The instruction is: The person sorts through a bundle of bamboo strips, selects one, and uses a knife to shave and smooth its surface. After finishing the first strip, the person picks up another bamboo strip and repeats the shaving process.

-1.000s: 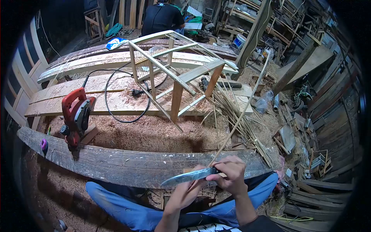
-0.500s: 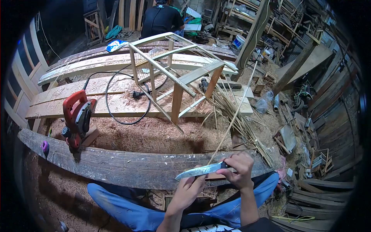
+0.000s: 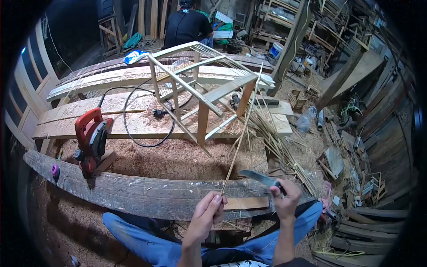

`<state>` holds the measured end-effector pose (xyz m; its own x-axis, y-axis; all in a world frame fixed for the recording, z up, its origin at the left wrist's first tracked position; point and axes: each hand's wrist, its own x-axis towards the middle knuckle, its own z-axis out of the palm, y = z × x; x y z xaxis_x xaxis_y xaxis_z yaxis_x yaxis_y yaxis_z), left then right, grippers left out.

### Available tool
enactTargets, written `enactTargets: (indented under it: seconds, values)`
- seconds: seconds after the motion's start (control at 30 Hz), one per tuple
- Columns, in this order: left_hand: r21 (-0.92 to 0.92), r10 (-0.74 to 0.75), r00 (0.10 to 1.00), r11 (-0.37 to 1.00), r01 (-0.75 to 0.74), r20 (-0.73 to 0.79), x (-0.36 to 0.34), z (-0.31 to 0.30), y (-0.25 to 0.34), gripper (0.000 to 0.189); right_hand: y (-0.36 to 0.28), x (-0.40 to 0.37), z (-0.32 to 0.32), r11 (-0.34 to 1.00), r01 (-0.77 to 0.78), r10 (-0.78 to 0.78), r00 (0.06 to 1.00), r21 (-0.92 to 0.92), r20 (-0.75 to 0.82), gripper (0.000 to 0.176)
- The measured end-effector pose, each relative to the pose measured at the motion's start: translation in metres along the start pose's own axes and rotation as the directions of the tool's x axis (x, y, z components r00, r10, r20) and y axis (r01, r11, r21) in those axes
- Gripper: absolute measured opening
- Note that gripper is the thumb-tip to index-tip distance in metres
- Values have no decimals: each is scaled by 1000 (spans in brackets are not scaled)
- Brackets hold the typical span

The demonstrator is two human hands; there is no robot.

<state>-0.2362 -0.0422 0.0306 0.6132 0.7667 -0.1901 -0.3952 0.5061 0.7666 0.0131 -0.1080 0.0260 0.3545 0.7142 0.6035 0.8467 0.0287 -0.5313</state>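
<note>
My left hand [image 3: 207, 210] pinches the near end of a long thin bamboo strip [image 3: 240, 138], which slants up and away in front of the wooden frame. In my right hand [image 3: 287, 198] is a knife [image 3: 260, 177], gripped by its dark handle with the blade pointing left, apart from the strip. Both hands are above the near edge of a worn plank [image 3: 147, 191]. A small flat piece of wood [image 3: 247, 204] lies on the plank between them. The slatted wooden frame [image 3: 202, 98] rests on boards ahead.
A red power planer [image 3: 91, 140] and a purple roll [image 3: 55, 170] sit on the plank's left. A black cable [image 3: 126, 118] loops over the boards. Bamboo strips [image 3: 278, 142] lie in a bundle to the right. Another person [image 3: 187, 29] sits at the back.
The knife has moved right, away from my left hand, and its blade now tilts upward. My left hand has shifted slightly left and the strip stands steeper.
</note>
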Motion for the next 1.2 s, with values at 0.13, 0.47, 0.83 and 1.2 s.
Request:
enactTargets:
  seconds: [0.13, 0.47, 0.83, 1.2]
  values:
    - [-2, 29, 999, 1000, -29, -15, 4, 5, -3, 25, -26, -3, 19, 993, 59, -64, 997, 105, 53, 44]
    - [15, 122, 992, 992, -123, 20, 13, 13, -5, 42, -70, -4, 43, 974, 82, -128, 968, 213, 215, 47]
    - [332, 162, 986, 932, -143, -28, 9, -9, -10, 29, -81, 3, 47, 983, 40, -65, 989, 177, 136, 44]
    - [614, 289, 943, 718, -327, 164, 9, -31, 6, 29, -61, -4, 41, 1000, 10, -11, 1000, -26, -28, 42]
